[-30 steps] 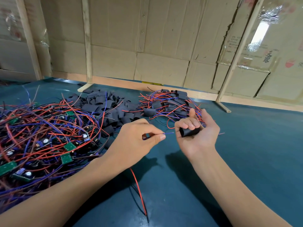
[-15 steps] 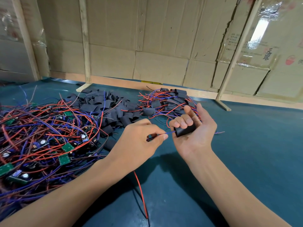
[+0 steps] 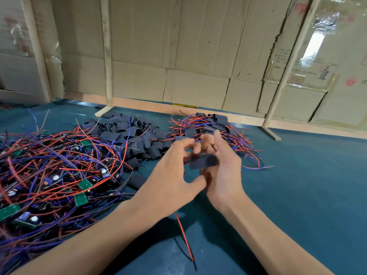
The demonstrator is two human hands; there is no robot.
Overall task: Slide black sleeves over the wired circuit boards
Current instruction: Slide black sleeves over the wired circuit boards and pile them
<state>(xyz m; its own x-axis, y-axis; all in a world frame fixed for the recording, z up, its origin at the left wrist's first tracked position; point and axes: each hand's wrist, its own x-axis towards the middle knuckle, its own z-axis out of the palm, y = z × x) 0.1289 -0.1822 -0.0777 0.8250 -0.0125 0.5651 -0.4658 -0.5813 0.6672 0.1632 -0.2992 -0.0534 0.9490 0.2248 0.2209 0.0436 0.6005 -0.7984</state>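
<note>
Sleeve [image 3: 202,161], black, one piece, blurred by motion: lies across the curled fingers of the right hand [image 3: 222,175], which cups and grips it just above the green surface [image 3: 307,195]. Whether a board already sits inside cannot be told.

Left hand [image 3: 172,175]: close against the sleeve's near end, fingers bent and spread, thumb pointing toward the right palm. Whether it pinches a wire or the sleeve edge cannot be told from the blur. Red wire [image 3: 183,237] trails down from between the hands toward the viewer.

Handling, as judged: sleeve is very light, thin-walled, soft, and flattens under pressure; best held lightly by its long edges so the mouth bows open, not squeezed on the flat faces. Board is light and stiff, with raised components likely to catch on the sleeve mouth; best fed by its wires first, then pushed at the board edge. Thin wires are limp, prone to tangling, and should not be tugged hard at the solder joints.

Stock on the surface: wired circuit boards [image 3: 51,171], unsleeved, tangled heap at left; spare sleeves [image 3: 135,135], loose pile behind it; finished pile [image 3: 214,126], sleeved, beyond the hands.
</note>
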